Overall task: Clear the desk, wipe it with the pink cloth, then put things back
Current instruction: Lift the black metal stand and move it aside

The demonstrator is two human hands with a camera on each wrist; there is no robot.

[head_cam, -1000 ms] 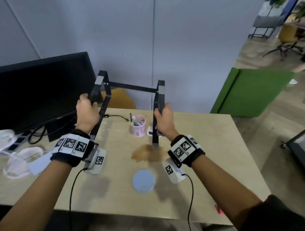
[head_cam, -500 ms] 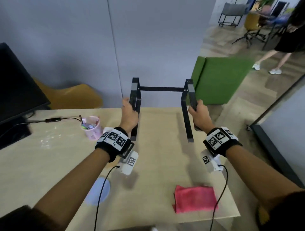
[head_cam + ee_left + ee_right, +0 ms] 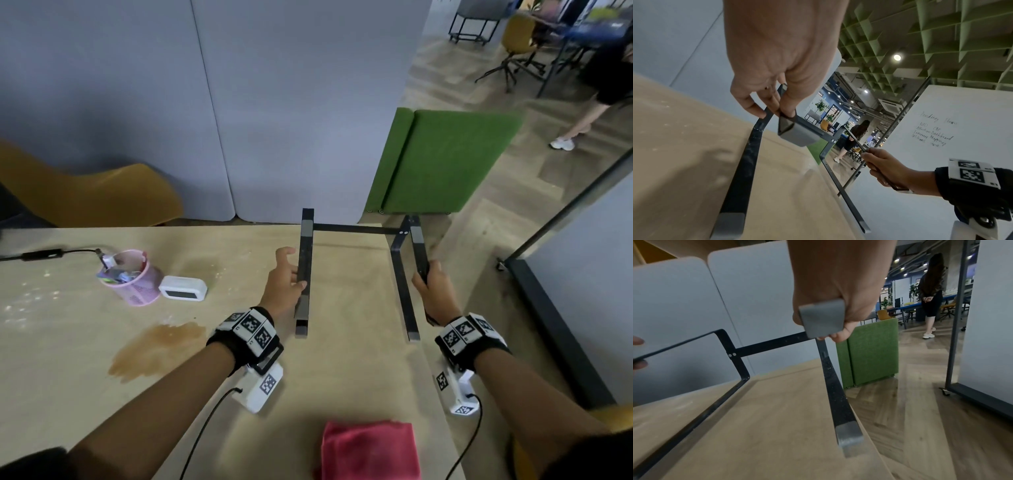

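Observation:
A black metal stand [image 3: 356,228] with grey end pads sits at the desk's [image 3: 342,377] right end. Its left foot is on the top and its right foot lies along the right edge. My left hand [image 3: 286,277] pinches the stand's left upper arm [image 3: 797,134] with the fingertips, thumb lifted. Curled tightly, my right hand [image 3: 430,281] grips the right upper arm [image 3: 822,318]. The pink cloth [image 3: 370,448] lies folded at the desk's near right edge, below both hands. A brown spill stain [image 3: 157,349] marks the top left of my left forearm.
A pink mesh pen cup [image 3: 132,277] and a white clock [image 3: 183,288] stand left of the stand, with a black cable [image 3: 44,254] behind them. A green panel [image 3: 442,161] and a wheeled whiteboard [image 3: 941,129] are on the floor to the right. A person [image 3: 603,85] walks far off.
Both hands have carried the stand from the desk's middle to its right end and lowered it to the top. My left hand's grip has loosened to the fingertips.

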